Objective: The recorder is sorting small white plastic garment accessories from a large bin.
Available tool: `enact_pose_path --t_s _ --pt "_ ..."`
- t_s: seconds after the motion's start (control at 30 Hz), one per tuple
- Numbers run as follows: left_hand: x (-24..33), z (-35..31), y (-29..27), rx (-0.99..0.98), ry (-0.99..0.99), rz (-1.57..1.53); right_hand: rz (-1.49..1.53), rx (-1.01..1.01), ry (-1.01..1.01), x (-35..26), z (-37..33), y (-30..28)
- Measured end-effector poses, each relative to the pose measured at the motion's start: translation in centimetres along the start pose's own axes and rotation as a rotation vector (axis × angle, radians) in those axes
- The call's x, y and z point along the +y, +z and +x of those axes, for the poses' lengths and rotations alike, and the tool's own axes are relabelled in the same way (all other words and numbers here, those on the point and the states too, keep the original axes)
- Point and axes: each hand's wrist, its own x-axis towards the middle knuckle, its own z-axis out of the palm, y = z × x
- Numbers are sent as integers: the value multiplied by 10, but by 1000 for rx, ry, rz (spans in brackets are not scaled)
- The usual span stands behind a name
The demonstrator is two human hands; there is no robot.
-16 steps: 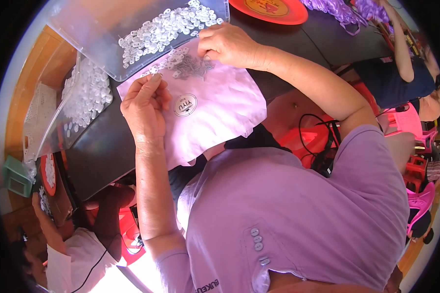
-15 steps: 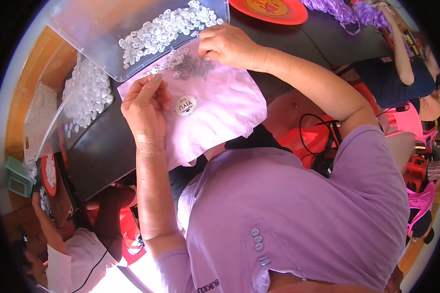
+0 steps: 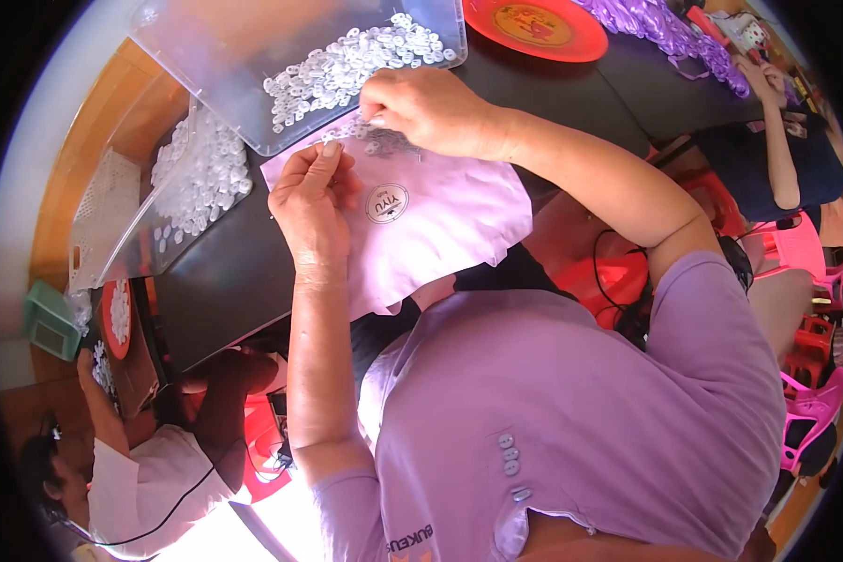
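- Nearest, purple shirt [image 3: 581,403] of the wearer, buttons down the front.
- Pink cloth [image 3: 440,220] just beyond it, round dark print on top, far edge close under a clear bin.
- Left hand [image 3: 317,197] over the cloth's left part, thumb and forefinger pinched at a tiny white piece; can't tell if it's actually gripped.
- Right hand [image 3: 426,108] reaching across from the right, fingers curled down just beside the small pieces; can't tell what, if anything, is held.
- Grey pile [image 3: 396,143] of thin bits on the cloth's far part, below the right hand.
- Loose white pieces [image 3: 353,129] also on the cloth's far part, between both hands.
- Clear bin [image 3: 248,66] farther, tilted in view, white oval pieces [image 3: 356,70] spread inside.
- White heap [image 3: 206,183] left of the bin, seen partly through clear plastic.
- Black table [image 3: 225,300] under all that.
- Far left: co-worker in white shirt [image 3: 173,473], near an orange-red dish of white pieces.
- Far right: red plate [image 3: 585,42], purple ribbons [image 3: 670,42], another co-worker in dark clothes [image 3: 759,169].
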Motion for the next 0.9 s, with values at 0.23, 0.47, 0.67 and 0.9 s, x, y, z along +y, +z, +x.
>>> enact_pose_path --t_s 0.23,0.47,0.67,0.9 --pt "-1 -1 -5 -22 -25 -8 -317 -37 -191 -18 13 10" --pt "-1 0 -5 -27 -24 17 -116 68 -204 -15 15 21" --pt "-2 0 -5 -29 -25 -9 116 116 -72 -17 10 25" --pt "0 -1 -3 -28 -25 -34 131 192 -69 -18 7 28"
